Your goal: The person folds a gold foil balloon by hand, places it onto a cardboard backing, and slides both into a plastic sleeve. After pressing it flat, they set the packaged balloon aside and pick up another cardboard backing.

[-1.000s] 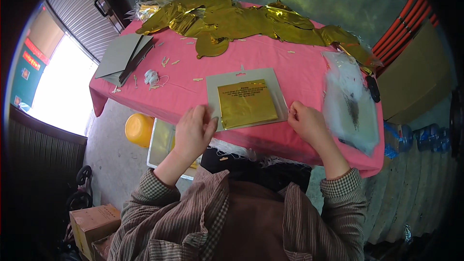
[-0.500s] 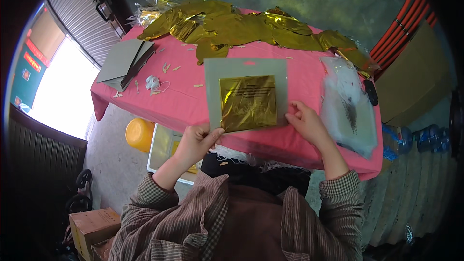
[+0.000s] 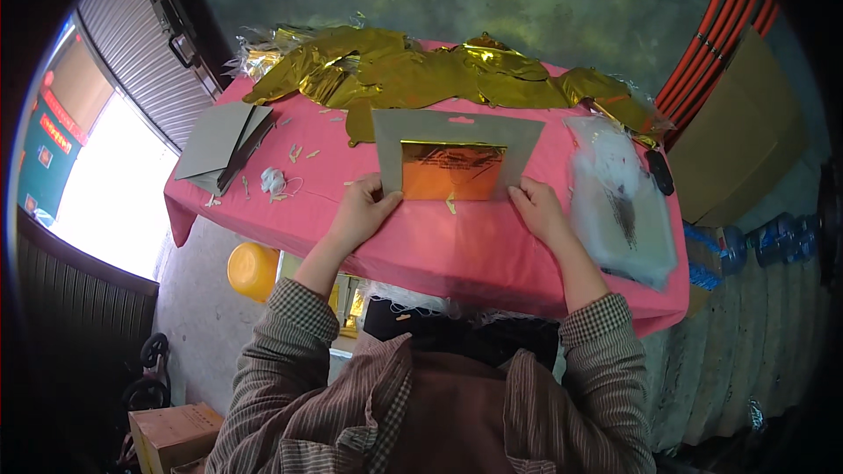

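Note:
Between my hands a grey backing card with a hang slot in its top edge stands tilted above the pink-covered table. A folded square of gold foil, with dark print along its upper part, lies against the card and reflects the pink cloth. My left hand pinches the lower left corner between thumb and fingers. At the lower right corner my right hand grips the card the same way. Just below the card's bottom edge a small pale clip-like piece shows on the cloth.
Flat gold foil balloons spread along the far edge of the pink-covered table. Grey cards are stacked at left, beside a bundle of white string. A clear plastic bag and a black object lie at right.
My right hand has closed on the card's lower right corner. The card has tipped back and come down closer to the table, and my left hand has moved up with its corner.

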`<move>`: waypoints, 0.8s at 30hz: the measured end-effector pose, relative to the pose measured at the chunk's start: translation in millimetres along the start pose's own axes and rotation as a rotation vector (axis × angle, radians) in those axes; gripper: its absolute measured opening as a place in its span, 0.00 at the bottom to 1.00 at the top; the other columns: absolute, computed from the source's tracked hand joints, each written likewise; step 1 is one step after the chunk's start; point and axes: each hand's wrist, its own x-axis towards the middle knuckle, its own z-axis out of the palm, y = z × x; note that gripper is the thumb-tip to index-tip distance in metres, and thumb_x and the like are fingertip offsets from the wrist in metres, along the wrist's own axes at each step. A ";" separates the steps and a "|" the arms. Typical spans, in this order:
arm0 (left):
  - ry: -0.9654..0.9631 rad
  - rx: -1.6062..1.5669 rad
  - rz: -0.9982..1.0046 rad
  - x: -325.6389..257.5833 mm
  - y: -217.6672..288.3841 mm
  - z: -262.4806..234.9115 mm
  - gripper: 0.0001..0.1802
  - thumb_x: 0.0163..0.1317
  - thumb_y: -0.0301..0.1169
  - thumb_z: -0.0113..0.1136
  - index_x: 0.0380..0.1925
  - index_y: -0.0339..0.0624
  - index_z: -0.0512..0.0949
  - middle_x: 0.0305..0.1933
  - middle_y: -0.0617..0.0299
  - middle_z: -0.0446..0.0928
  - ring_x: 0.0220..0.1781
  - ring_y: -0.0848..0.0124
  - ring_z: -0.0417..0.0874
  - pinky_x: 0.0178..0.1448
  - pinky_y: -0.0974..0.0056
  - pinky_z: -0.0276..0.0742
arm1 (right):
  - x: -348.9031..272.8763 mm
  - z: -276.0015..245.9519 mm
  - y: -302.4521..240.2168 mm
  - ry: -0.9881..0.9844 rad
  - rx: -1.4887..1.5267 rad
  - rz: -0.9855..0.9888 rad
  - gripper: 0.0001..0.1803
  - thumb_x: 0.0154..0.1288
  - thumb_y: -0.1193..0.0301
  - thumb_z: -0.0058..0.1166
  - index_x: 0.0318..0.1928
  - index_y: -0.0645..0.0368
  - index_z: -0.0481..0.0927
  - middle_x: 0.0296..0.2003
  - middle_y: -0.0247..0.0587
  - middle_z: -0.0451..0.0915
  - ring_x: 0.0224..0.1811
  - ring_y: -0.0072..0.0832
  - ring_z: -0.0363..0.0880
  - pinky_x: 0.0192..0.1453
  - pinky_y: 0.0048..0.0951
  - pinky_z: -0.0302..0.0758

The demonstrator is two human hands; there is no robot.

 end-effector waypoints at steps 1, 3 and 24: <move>-0.009 -0.040 -0.019 0.5 -0.1 0.4 0.10 0.61 0.26 0.59 0.41 0.34 0.78 0.37 0.66 0.79 0.39 0.79 0.76 0.45 0.71 0.73 | -0.3 1.3 6.2 -0.003 0.048 -0.009 0.10 0.67 0.72 0.47 0.41 0.66 0.77 0.32 0.36 0.81 0.34 0.20 0.75 0.39 0.27 0.71; -0.008 -0.080 -0.045 1.0 -2.8 -0.4 0.12 0.61 0.26 0.59 0.43 0.33 0.77 0.38 0.65 0.79 0.40 0.79 0.77 0.46 0.71 0.73 | 1.0 3.3 1.7 -0.014 0.097 -0.024 0.11 0.67 0.72 0.46 0.44 0.66 0.77 0.35 0.39 0.83 0.36 0.22 0.76 0.42 0.28 0.72; -0.032 -0.895 -0.108 -6.6 6.5 -8.1 0.14 0.61 0.25 0.60 0.48 0.37 0.76 0.40 0.64 0.81 0.39 0.79 0.80 0.43 0.73 0.77 | -6.8 -3.3 -17.5 -0.229 0.988 0.219 0.06 0.65 0.70 0.53 0.31 0.57 0.76 0.22 0.24 0.71 0.23 0.12 0.68 0.27 0.18 0.65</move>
